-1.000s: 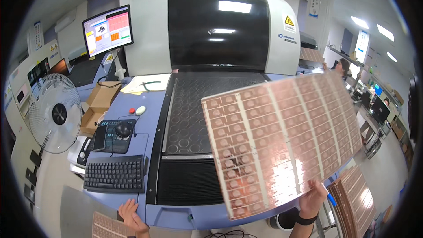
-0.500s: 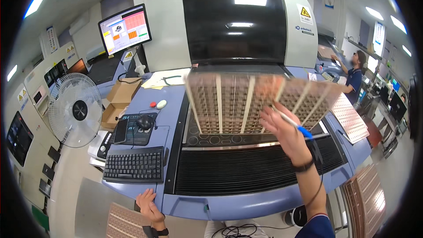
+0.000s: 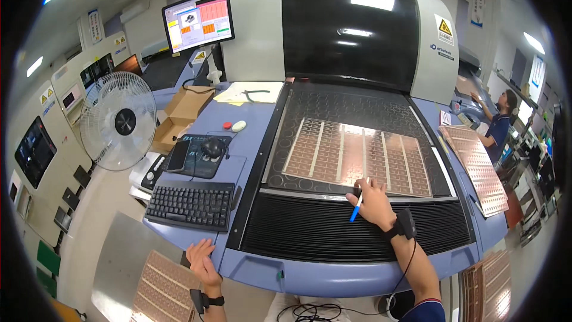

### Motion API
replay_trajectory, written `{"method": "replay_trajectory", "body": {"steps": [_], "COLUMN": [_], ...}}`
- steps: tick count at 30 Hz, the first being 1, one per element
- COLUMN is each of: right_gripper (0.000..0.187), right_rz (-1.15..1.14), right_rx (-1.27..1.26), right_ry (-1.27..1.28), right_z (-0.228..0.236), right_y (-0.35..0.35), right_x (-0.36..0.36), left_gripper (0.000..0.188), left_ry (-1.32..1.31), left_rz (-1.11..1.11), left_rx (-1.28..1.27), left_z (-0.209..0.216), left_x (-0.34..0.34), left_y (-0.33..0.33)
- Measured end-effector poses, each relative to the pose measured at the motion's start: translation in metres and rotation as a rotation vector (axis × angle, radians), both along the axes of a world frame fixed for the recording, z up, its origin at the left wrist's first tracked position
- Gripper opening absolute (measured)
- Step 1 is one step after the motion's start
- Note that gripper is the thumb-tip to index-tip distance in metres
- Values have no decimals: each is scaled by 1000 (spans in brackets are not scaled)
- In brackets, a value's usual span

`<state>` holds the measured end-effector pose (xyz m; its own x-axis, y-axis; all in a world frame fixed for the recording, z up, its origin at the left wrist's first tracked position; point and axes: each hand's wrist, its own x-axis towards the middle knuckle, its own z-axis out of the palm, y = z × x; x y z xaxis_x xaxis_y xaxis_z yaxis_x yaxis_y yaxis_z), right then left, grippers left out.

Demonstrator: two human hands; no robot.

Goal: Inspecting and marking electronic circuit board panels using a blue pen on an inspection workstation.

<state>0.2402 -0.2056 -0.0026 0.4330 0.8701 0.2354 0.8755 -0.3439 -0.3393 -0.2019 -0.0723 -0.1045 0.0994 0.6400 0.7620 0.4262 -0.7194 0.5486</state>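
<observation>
A copper-coloured circuit board panel (image 3: 351, 154) with pale stripes lies flat on the machine's black ringed bed (image 3: 357, 107). My right hand (image 3: 378, 207) is at the panel's near edge, its fingertips at or just over that edge. Held among its fingers is a white marker pen (image 3: 356, 206), its blue end pointing down toward me. At lower left, my left hand (image 3: 204, 263) rests by the front edge of the blue desk, fingers loosely stretched and holding nothing. Both wrists wear black bands. Below the left hand is another copper panel (image 3: 164, 289).
Left of the bed are a keyboard (image 3: 189, 206), a mouse (image 3: 212, 146), a phone (image 3: 177, 156) and an open cardboard box (image 3: 179, 113). A fan (image 3: 119, 122) stands farther left. More panels (image 3: 479, 170) lie on the right. A co-worker (image 3: 499, 125) is at the far right.
The panel, held up and tilted by my right hand before, now lies flat on the bed. My right hand has come down to its near edge, still with the pen. The view has shifted.
</observation>
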Motion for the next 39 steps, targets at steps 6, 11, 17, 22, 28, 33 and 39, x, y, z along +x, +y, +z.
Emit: {"method": "replay_trajectory", "body": {"steps": [6,11,17,22,28,33,39], "right_gripper": [53,53,57,55,60,65,67], "right_rz": [99,172,230,229,215,227,244], "right_rx": [-31,-39,9,8,28,14,-72], "right_ry": [133,12,-25,-22,-55,-98,-142], "right_z": [9,11,-7,-14,-23,-23,-19], "right_y": [-20,-17,-13,-13,-13,-14,-12], "right_x": [-10,-20,-16,-9,-6,-9,-12], "left_gripper": [38,38,30,23,33,31,30], "left_ry": [38,46,28,26,235,178,158], "left_rz": [3,10,-2,155,276,285,294], "left_rx": [-5,-5,-198,-201,-173,-156,-175], "left_z": [6,6,25,59,55,40,38], "left_x": [6,2,-9,-24,-19,-22,-13], "left_y": [-1,-1,5,40,56,60,59]}}
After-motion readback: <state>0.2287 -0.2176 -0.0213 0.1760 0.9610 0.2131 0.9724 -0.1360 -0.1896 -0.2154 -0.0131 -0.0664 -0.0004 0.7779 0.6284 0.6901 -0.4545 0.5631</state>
